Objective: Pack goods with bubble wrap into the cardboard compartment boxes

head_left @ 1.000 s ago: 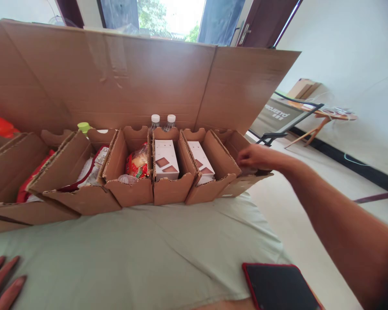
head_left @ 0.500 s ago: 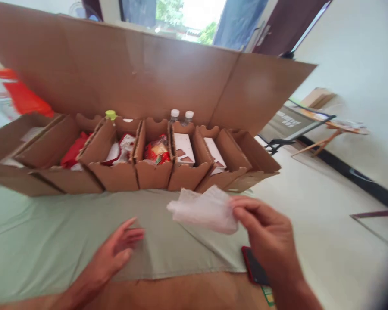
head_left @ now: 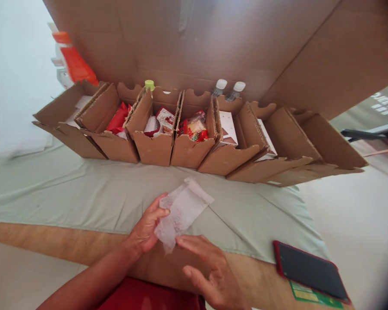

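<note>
My left hand point(head_left: 146, 227) pinches the left edge of a thin white plastic bag point(head_left: 182, 209) above the near edge of the table. My right hand point(head_left: 208, 272) sits just under the bag's lower corner, fingers spread, its fingertips touching or almost touching the bag. Behind the hands stands a row of open cardboard compartments point(head_left: 155, 148) holding red snack packs point(head_left: 118, 122), a red-and-yellow packet point(head_left: 196, 129) and white boxes point(head_left: 229, 128).
A tall cardboard sheet point(head_left: 213, 43) rises behind the compartments, with bottle caps point(head_left: 229, 85) and a green cap point(head_left: 149, 84) showing in front of it. A pale green cloth point(head_left: 84, 193) covers the table. A red-cased phone point(head_left: 310, 271) lies at the right near edge.
My right hand drew the white bag out of the rightmost compartment and brought it near. The left hand came up and took its edge; the right hand let go. The view dropped closer.
</note>
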### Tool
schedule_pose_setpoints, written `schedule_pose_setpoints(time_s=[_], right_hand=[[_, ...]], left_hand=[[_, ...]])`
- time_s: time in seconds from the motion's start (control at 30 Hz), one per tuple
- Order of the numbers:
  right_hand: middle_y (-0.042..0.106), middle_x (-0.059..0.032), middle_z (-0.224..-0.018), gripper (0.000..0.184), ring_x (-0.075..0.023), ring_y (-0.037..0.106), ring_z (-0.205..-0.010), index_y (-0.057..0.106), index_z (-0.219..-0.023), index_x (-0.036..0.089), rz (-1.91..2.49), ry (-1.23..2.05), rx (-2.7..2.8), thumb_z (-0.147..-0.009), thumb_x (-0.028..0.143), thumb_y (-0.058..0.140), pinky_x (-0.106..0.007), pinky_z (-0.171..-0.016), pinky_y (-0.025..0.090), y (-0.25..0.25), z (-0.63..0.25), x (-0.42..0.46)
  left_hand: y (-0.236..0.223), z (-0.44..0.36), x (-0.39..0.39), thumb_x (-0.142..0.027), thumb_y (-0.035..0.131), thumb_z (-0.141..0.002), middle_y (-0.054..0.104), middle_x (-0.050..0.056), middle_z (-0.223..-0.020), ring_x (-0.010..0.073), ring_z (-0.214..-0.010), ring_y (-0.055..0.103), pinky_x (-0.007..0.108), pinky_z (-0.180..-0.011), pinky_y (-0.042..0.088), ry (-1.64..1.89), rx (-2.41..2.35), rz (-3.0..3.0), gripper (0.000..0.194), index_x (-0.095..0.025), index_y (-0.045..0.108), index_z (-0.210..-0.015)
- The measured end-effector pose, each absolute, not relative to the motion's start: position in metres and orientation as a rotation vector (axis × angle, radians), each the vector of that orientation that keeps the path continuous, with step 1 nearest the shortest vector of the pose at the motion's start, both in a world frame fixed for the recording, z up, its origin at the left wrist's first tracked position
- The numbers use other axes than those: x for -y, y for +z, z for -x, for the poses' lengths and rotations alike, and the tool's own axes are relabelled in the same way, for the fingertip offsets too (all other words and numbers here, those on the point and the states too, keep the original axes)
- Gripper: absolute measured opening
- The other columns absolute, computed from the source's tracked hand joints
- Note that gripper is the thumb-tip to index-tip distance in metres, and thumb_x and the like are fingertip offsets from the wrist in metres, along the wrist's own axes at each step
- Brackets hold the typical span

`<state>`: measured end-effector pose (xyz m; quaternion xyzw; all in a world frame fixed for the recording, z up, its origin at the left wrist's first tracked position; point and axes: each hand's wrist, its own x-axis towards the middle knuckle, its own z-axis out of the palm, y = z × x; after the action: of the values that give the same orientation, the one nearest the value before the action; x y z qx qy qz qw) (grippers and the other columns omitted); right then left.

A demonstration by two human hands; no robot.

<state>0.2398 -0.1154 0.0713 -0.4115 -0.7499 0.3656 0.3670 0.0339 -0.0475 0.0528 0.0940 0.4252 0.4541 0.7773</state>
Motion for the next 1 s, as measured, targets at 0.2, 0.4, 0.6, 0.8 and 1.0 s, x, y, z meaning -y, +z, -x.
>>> schedule_pose_setpoints(time_s=[0.2,0.4,0.6,0.8,1.0], right_hand=[[0.074,-0.0099,-0.116,0.033,-0.0254,0.072,-0.101,0.068,-0.123,0.024,1.555,0.492,1.764,-0.097,0.042,0.061,-0.038,-0.082,0.060,0.062,-0.264,0.073],[0.066,-0.0172,-0.135,0.057,-0.0378,0.064,-0.116,0.062,-0.137,0.018,1.679,0.398,1.928,-0.083,0.036,0.066,-0.054,-0.097,0.049,0.036,-0.227,0.028],[0.078,-0.0117,-0.091,0.041,-0.0244,0.073,-0.076,0.069,-0.113,0.015,1.871,0.438,1.582,-0.094,0.043,0.046,-0.035,-0.072,0.057,0.027,-0.269,0.040],[0.073,-0.0008,-0.064,0.033,-0.0187,0.067,-0.051,0.073,-0.096,0.021,1.930,0.458,1.551,-0.091,0.044,0.051,-0.027,-0.049,0.050,0.039,-0.300,0.086],[0.078,-0.0056,-0.090,0.029,-0.0200,0.069,-0.068,0.074,-0.103,0.024,1.872,-0.167,1.596,-0.096,0.047,0.057,-0.031,-0.064,0.056,0.145,-0.367,0.060]], left_hand=[[0.058,-0.006,0.057,-0.033,0.086,-0.065,0.071,0.009,-0.124,0.0264,-0.111,0.070,0.033,-0.089,0.055,1.024,-1.144,-0.194,0.088,-0.022,0.047,-0.143],[0.048,-0.005,0.068,-0.040,0.088,-0.062,0.077,0.009,-0.107,0.0265,-0.100,0.073,0.034,-0.088,0.055,0.975,-1.320,-0.484,0.100,-0.015,0.044,-0.148],[0.050,0.023,0.055,-0.052,0.080,-0.067,0.074,0.003,-0.082,0.0177,-0.070,0.066,0.027,-0.067,0.050,0.819,-1.443,-0.740,0.081,-0.012,0.059,-0.134],[0.029,0.046,0.046,-0.059,0.069,-0.074,0.061,-0.004,-0.061,0.0167,-0.056,0.055,0.027,-0.054,0.043,0.593,-1.551,-1.192,0.065,-0.016,0.067,-0.122],[0.024,0.059,0.044,-0.060,0.057,-0.089,0.070,0.011,-0.113,0.0291,-0.090,0.069,0.037,-0.069,0.055,0.725,-1.884,-1.778,0.064,-0.021,0.055,-0.139]])
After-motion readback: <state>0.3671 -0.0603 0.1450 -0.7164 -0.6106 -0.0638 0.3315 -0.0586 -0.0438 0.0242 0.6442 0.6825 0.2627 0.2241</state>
